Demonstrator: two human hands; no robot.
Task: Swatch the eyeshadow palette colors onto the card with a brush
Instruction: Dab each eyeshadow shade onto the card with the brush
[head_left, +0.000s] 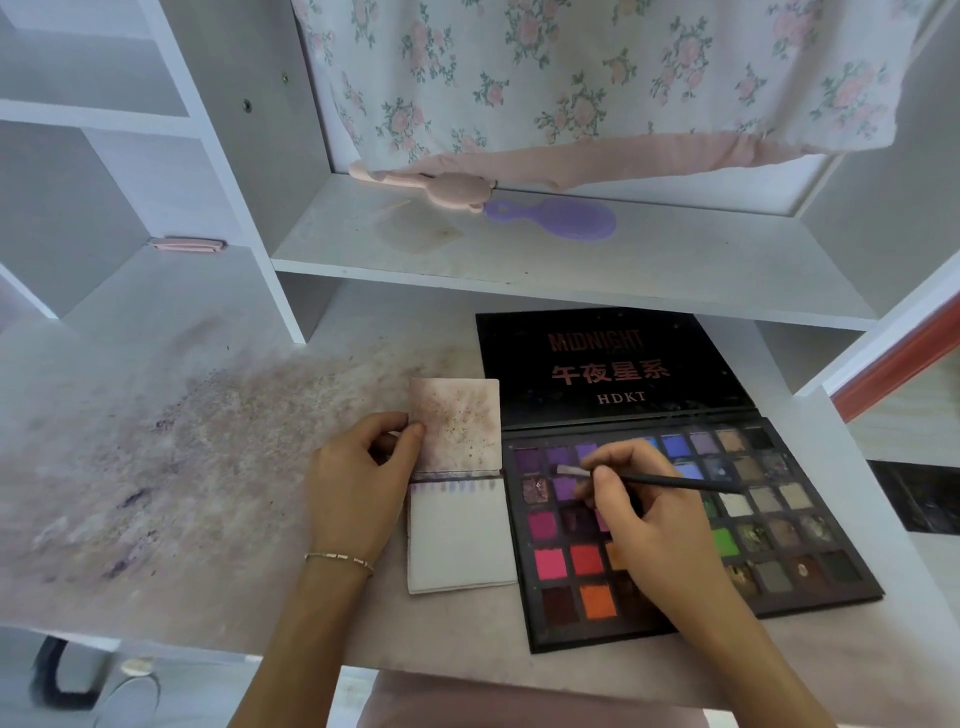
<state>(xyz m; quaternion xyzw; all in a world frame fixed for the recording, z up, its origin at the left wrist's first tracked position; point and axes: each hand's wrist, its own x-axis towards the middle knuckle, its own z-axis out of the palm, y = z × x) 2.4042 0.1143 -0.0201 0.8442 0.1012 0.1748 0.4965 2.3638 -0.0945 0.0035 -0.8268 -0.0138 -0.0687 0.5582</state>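
Note:
A black eyeshadow palette (779, 525) lies open on the desk, its lid flat behind it and several coloured pans showing. To its left lies a small white card pad (460, 540) with a row of faint purple swatches along its top edge. The pad's stained cover (457, 423) is flipped up, and my left hand (363, 478) pinches that cover's left edge. My right hand (639, 514) grips a thin black brush (675, 482). The brush's pale tip lies over the purple pans at the palette's upper left.
The desk surface (182, 467) is smeared with purple and brown powder at the left. A shelf (519, 260) hangs just above the palette, holding a purple hairbrush (556, 221) and a pink item (447, 189). White cubby walls stand at the left and right.

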